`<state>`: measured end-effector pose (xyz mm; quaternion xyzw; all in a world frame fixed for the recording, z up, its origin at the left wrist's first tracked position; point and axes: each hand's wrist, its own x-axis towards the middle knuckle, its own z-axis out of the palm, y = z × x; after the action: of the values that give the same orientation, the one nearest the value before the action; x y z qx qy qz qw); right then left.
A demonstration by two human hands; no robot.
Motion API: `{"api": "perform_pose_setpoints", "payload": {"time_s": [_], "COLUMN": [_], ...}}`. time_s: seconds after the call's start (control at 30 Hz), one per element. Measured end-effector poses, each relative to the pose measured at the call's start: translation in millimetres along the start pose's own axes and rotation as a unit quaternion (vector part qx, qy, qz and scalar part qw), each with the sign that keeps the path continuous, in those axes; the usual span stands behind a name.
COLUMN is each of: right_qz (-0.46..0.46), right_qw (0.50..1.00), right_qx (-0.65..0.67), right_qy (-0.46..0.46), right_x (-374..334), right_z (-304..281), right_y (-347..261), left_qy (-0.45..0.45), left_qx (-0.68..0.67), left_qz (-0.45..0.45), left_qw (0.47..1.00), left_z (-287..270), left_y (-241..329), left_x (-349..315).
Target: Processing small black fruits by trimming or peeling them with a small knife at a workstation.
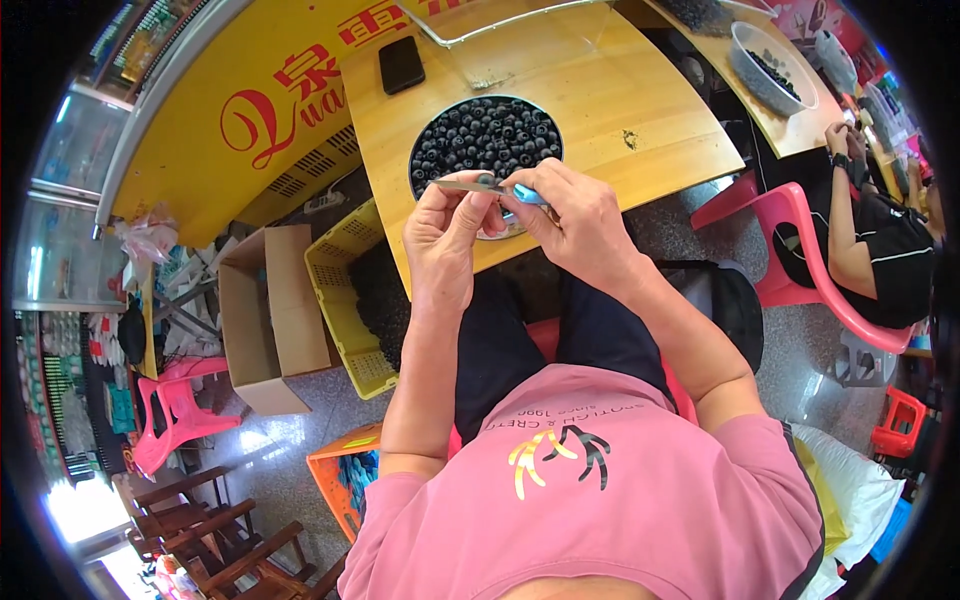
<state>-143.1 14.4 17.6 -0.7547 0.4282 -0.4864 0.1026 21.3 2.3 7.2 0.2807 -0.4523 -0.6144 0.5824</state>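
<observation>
Head view: the right hand point(585, 218), at the centre of the frame, is closed around a blue-handled tool point(528, 195); its fingers cover part of the handle. A narrow, blade-like metal part runs left from it, and the exact shape of its edge cannot be made out. The left hand point(445, 240), just left of centre, pinches a dark round piece point(486, 180) between thumb and fingers, touching or very near the metal; the contact point is too small to confirm. Directly beyond, upper centre, a round bowl point(487, 97) of similar dark pieces point(485, 135) rests on the wooden bench point(610, 90), its near rim partly concealed by both hands. A black phone point(402, 64) lies upper left of the bowl. A tray point(500, 35) is cut off at the top edge. Left of centre, a yellow crate point(372, 372) holds dark contents, indistinct in shadow, beside an open cardboard box point(265, 320).
</observation>
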Motion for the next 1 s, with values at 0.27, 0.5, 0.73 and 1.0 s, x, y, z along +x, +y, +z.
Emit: {"api": "perform_pose_setpoints", "payload": {"time_s": [0.27, 0.5, 0.73, 1.0], "right_qz": [-0.013, -0.027, -0.037, -0.026], "right_qw": [1.000, 0.999, 0.999, 0.999], "right_qx": [-0.008, -0.018, -0.023, -0.026], "right_qy": [0.015, 0.013, 0.015, 0.025], "right_x": [-0.6, 1.2, 2.2, 2.6], "right_z": [-2.3, -3.7, -5.4, -4.2], "right_y": [2.3, 7.3, 7.2, 8.5], "left_qy": [-0.004, -0.019, -0.032, -0.027], "left_qx": [0.021, 0.016, -0.013, -0.012], "left_qz": [0.005, 0.016, 0.021, 0.007], "left_qw": [1.000, 1.000, 0.999, 1.000], "left_z": [-0.8, 2.4, 3.5, 7.5], "left_y": [3.3, 3.3, 2.5, 1.0], "left_x": [-1.6, -0.6, -0.2, 0.6]}}
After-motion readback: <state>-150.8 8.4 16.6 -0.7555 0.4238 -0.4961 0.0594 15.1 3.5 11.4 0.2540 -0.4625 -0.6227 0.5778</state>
